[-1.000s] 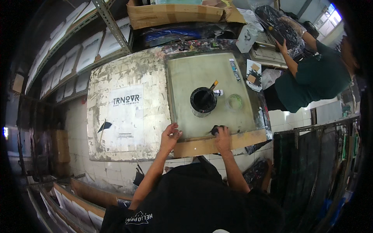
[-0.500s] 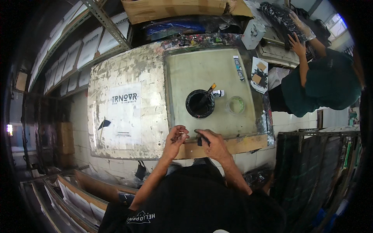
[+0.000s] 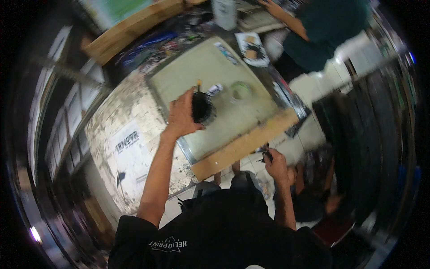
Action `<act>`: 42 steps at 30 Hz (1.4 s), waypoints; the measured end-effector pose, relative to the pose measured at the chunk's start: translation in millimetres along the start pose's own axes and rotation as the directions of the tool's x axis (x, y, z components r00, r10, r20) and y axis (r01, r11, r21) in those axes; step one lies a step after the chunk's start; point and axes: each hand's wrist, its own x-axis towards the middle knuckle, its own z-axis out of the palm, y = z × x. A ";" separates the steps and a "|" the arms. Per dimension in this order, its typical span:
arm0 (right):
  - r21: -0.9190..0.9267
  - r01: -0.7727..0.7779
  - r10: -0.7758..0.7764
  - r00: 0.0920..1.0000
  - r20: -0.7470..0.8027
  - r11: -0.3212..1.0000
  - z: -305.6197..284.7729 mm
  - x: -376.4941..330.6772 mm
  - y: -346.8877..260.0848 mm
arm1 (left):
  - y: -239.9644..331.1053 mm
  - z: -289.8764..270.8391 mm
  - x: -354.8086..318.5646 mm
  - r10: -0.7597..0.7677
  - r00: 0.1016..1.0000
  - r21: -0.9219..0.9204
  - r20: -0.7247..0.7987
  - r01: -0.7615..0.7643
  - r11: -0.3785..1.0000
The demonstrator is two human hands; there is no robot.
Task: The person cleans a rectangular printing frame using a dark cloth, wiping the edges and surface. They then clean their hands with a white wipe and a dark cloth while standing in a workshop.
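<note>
My left hand is wrapped round the left side of a black tub, its thumb by the near rim. The tub stands on a pale mesh screen, and a yellow-tipped handle sticks up from it. Beside the tub lie a small white-and-dark tube and a clear round container with a greenish tint. Beyond the screen's near edge, over the floor, my right hand is closed on a small dark thing, too blurred to name.
A wooden strip edges the screen's near side. Left of it, a printed sheet lies on the stained table. A stained white card lies at the far right, near a person in dark green. Shelves stand left, dark racks right.
My hands, close together at the near edge before, have parted: the left went forward onto the tub, the right moved right, off the table. The whole view has turned and blurred.
</note>
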 end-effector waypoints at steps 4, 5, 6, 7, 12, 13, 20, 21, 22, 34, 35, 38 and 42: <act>0.105 -0.285 0.301 0.934 -0.192 0.953 -7.0 -81.9 31.6 | -5.0 9.7 6.3 0.077 0.995 -0.035 -0.064 -0.080 0.996; 0.078 -0.360 0.368 0.900 -0.232 0.930 -10.2 -101.2 35.0 | -1.5 9.9 5.3 0.103 0.989 -0.016 -0.105 -0.105 0.994; 0.052 -0.434 0.431 0.864 -0.261 0.900 -10.2 -122.0 38.2 | -1.2 11.3 7.1 0.132 0.985 -0.063 -0.112 -0.140 0.988; 0.043 -0.450 0.440 0.842 -0.312 0.892 -7.2 -142.7 45.4 | 1.4 11.7 6.6 0.130 0.985 -0.067 -0.112 -0.138 0.988; 0.163 -0.592 0.603 0.698 -0.386 0.789 9.9 -215.2 63.6 | 43.6 -9.9 -8.2 0.176 0.973 -0.134 -0.150 -0.197 0.971; 0.255 -0.628 0.676 0.653 -0.341 0.735 11.4 -224.9 65.4 | 58.8 -15.6 -13.5 0.199 0.967 -0.137 -0.160 -0.222 0.965; 0.362 -0.673 0.764 0.547 -0.343 0.645 58.1 -279.3 131.1 | 163.1 3.4 -59.9 0.361 0.932 -0.266 -0.041 -0.358 0.895; 0.396 -0.722 0.823 0.491 -0.284 0.567 55.5 -280.5 133.2 | 181.6 15.9 -68.8 0.361 0.932 -0.315 0.001 -0.343 0.885; 0.385 -0.725 0.821 0.499 -0.276 0.571 58.5 -286.8 141.1 | 199.9 30.0 -78.0 0.363 0.931 -0.361 0.048 -0.323 0.875; 0.505 -0.803 0.945 0.315 -0.093 0.317 153.8 -313.1 221.1 | 216.5 331.6 -167.0 0.357 0.812 -0.463 0.462 -0.123 0.878; 0.525 -0.804 0.951 0.307 -0.032 0.278 170.5 -309.5 222.1 | 199.6 359.6 -176.0 0.280 0.833 -0.356 0.478 -0.108 0.928; 0.549 -0.813 0.957 0.279 0.079 0.192 227.5 -295.5 228.4 | 154.8 441.8 -183.0 0.157 0.828 -0.185 0.538 -0.066 0.981; 0.534 -0.810 0.938 0.336 0.087 0.240 323.8 -288.1 225.9 | 108.8 545.9 -176.3 -0.077 0.891 0.036 0.447 0.068 0.997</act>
